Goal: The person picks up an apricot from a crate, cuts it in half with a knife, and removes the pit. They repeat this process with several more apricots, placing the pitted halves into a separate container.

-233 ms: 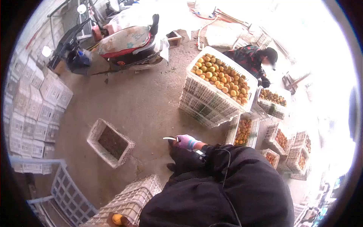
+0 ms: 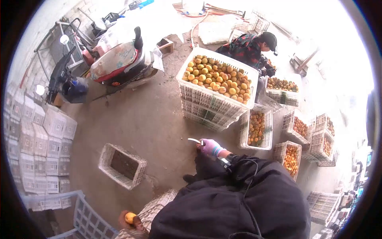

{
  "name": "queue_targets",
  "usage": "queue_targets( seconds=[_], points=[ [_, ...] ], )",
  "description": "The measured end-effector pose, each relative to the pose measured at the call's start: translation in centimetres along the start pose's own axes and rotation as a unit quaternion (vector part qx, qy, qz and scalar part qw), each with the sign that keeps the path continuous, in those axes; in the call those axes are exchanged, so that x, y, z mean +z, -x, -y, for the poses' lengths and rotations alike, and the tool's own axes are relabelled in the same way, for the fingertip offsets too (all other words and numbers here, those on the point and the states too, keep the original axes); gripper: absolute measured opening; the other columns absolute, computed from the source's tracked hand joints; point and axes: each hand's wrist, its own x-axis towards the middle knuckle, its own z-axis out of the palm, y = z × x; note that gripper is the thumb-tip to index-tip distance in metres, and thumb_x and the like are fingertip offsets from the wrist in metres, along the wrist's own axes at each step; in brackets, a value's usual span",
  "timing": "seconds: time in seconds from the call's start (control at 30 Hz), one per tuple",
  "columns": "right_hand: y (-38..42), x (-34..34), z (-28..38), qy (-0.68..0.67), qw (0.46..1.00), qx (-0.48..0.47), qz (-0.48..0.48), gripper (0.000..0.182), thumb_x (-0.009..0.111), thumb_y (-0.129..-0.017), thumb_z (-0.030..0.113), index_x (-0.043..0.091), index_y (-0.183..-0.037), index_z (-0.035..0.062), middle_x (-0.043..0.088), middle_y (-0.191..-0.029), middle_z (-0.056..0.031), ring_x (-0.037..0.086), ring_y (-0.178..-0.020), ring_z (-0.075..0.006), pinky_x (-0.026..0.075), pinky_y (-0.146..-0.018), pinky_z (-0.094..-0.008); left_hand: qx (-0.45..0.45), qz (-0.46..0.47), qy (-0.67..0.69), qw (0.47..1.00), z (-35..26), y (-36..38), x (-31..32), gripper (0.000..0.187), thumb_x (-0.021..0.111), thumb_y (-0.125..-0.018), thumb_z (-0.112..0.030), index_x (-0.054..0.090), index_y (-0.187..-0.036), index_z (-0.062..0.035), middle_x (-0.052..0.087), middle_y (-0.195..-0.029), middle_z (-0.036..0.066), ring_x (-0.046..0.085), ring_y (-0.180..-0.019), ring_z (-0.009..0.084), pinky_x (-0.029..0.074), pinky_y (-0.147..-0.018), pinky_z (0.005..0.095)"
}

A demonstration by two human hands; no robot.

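My right hand, in a purple glove with a striped cuff, is closed round the dark handle of a knife with a curved, pale blade. The blade points left over the floor. At the lower left, my left hand is wrapped round an orange-yellow persimmon. It is above a white slatted crate beside my dark clothing, which hides part of that crate. A stack of white crates stands ahead, its top one full of round persimmons.
A crate with dark matter on its bottom stands on the floor at left. Behind it are a scooter and stacked white crates. Several fruit-filled crates stand at right. A person in a patterned jacket sits behind the tall stack.
The view has shifted, so the scene sits differently in the frame. My left hand has come further into sight with the persimmon. My right hand still grips the knife.
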Motion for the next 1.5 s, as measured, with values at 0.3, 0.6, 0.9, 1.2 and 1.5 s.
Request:
queue_targets(
  seconds=[0.3,0.6,0.9,1.2,1.5],
  points=[
    [0.0,-6.0,-10.5,-0.244,0.947,0.144,-0.149,0.016,0.059,-0.091,0.022,0.065,-0.099,0.0096,0.066,-0.077,0.0009,0.06,-0.061,-0.0119,0.048,-0.053,-0.0296,-0.166,0.123,0.014,0.978,-3.7,-11.7,13.3,0.048,0.068,-0.081,-0.005,0.05,-0.126,-0.0029,0.052,-0.113,0.007,0.051,-0.099,0.0155,0.044,-0.09,0.0298],
    [0.5,-9.1,-20.0,-0.303,0.893,0.279,-0.182,0.031,0.061,-0.091,0.033,0.062,-0.095,0.0022,0.067,-0.071,-0.0078,0.061,-0.054,-0.0161,0.05,-0.051,-0.0323,-0.062,0.26,-0.048,0.962,-5.7,-23.5,26.8,0.051,0.07,-0.081,-0.005,0.05,-0.127,-0.0037,0.055,-0.109,0.006,0.053,-0.097,0.0154,0.046,-0.087,0.0285],
    [4.6,-8.7,-24.1,-0.437,0.791,0.343,-0.256,0.038,0.06,-0.091,0.036,0.059,-0.11,0.0035,0.068,-0.081,-0.0078,0.055,-0.053,-0.0155,0.047,-0.048,-0.0308,-0.058,0.348,-0.014,0.935,-7.5,-30.7,38.7,0.051,0.067,-0.081,-0.001,0.048,-0.129,-0.005,0.052,-0.112,0.006,0.053,-0.099,0.0157,0.046,-0.088,0.0282],
    [12.3,2.8,-21.0,-0.529,0.627,0.47,-0.327,0.037,0.06,-0.092,0.033,0.056,-0.114,0.0035,0.068,-0.082,-0.0097,0.057,-0.049,-0.017,0.045,-0.044,-0.0302,0.147,0.506,-0.138,0.839,-4.2,-38.1,51.5,0.059,0.07,-0.076,-0.003,0.048,-0.131,-0.0076,0.047,-0.127,0.017,0.051,-0.115,0.0294,0.043,-0.098,0.0358],
    [10.9,8.9,-13.5,-0.566,0.51,0.507,-0.402,0.031,0.06,-0.092,0.034,0.059,-0.106,0.0059,0.067,-0.079,-0.0057,0.058,-0.05,-0.0134,0.045,-0.046,-0.028,0.402,0.62,-0.184,0.648,-7.0,-35.9,64.0,0.066,0.073,-0.077,-0.016,0.045,-0.136,-0.0078,0.043,-0.138,0.023,0.043,-0.127,0.0384,0.036,-0.106,0.0428]
  ],
)
